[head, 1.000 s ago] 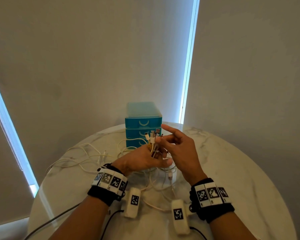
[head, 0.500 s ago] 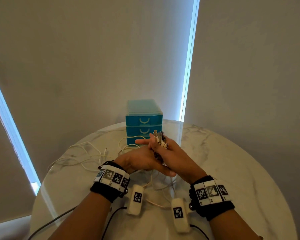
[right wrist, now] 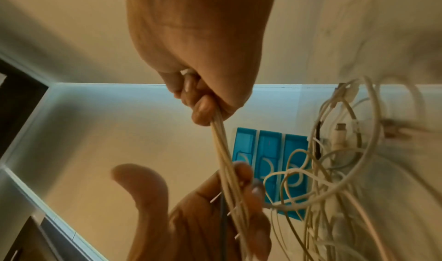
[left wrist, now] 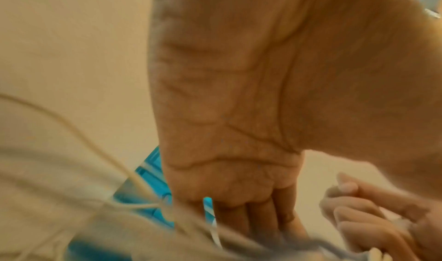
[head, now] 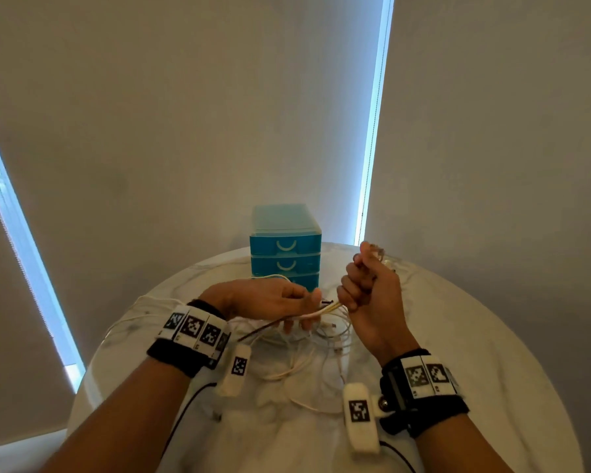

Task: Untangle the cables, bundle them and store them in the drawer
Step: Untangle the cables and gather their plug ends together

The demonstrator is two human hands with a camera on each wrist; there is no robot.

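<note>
Now both hands hold the cables (head: 325, 314).
Right hand (head: 369, 295) makes a tight fist round them; left hand (head: 270, 300) loosely cups them, near the blue drawers (head: 285, 247).

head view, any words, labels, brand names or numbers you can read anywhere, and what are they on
No readable text in any view.
Wrist bands: black-and-white square marker codes only, no letters or digits.
White wrist camera units: one marker code each, no wording.
Blue drawer unit: plain fronts with white curved handles, no label.
Cables: no print visible; connector ends too blurred to tell.
</note>
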